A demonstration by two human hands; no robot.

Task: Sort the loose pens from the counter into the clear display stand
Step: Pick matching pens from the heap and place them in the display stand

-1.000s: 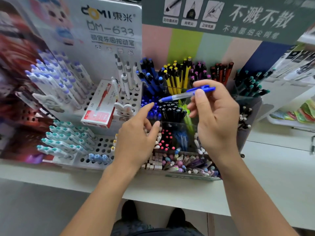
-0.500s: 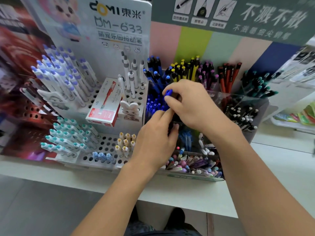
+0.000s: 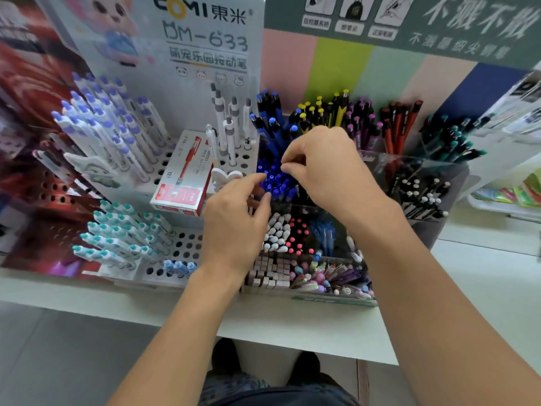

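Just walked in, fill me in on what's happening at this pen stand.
A person is sorting pens into the clear display stand on the counter. Both hands are over the compartment of blue-capped pens: the right hand has its fingers curled just above their tops, and the left hand reaches in beside it with thumb and forefinger near the caps. Whether either hand holds a pen cannot be told. A red pen box rests on the white rack to the left.

Blue-pen compartment (image 3: 276, 183): packed tight; both hands (left (image 3: 234, 230), right (image 3: 328, 168)) crowd above. Counter (image 3: 292, 323) front: open.
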